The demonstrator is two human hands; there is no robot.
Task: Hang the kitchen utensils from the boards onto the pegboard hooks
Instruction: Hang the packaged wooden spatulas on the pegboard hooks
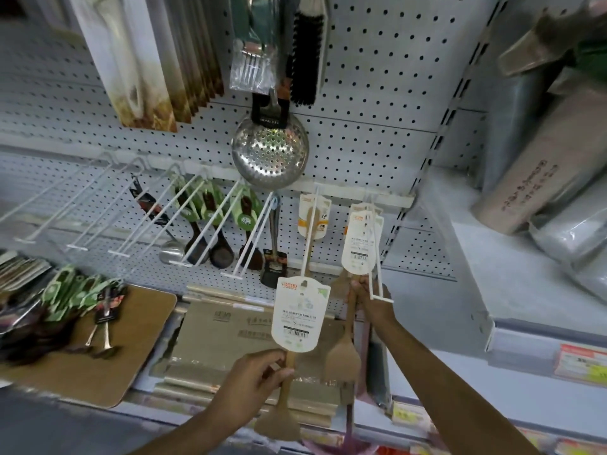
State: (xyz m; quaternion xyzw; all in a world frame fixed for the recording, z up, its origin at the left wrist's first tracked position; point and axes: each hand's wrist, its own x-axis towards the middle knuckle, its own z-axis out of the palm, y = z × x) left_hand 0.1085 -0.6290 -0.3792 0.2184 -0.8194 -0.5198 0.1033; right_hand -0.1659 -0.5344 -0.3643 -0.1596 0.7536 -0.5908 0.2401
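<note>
A white pegboard point(377, 103) fills the back of a shop shelf, with a row of long white hooks point(210, 231) sticking out toward the viewer. High on the board hang boxed packs point(141, 60), a bag of forks point(251, 65), a black brush point(307, 57) and a steel perforated skimmer point(271, 152). On the hooks below it hang dark spoons with green cards point(215, 224), a steel ladle point(172, 252) and a black turner point(274, 257).

Lower left, a brown board point(138, 326) lies on the shelf, carrying a heap of carded spoons point(65, 310). Flat cardboard boxes point(226, 326) lie beside it. On the right stands a grey shelf point(492, 257) with wrapped packs point(538, 178).

The left hand point(253, 385) has its fingers curled around the handle of a wooden spatula point(282, 412), whose white card point(299, 313) sits just below a hook tip. The right hand point(368, 295) pinches a second wooden spatula point(343, 349) just under its card point(359, 238), which hangs on the rightmost hook point(377, 254).
</note>
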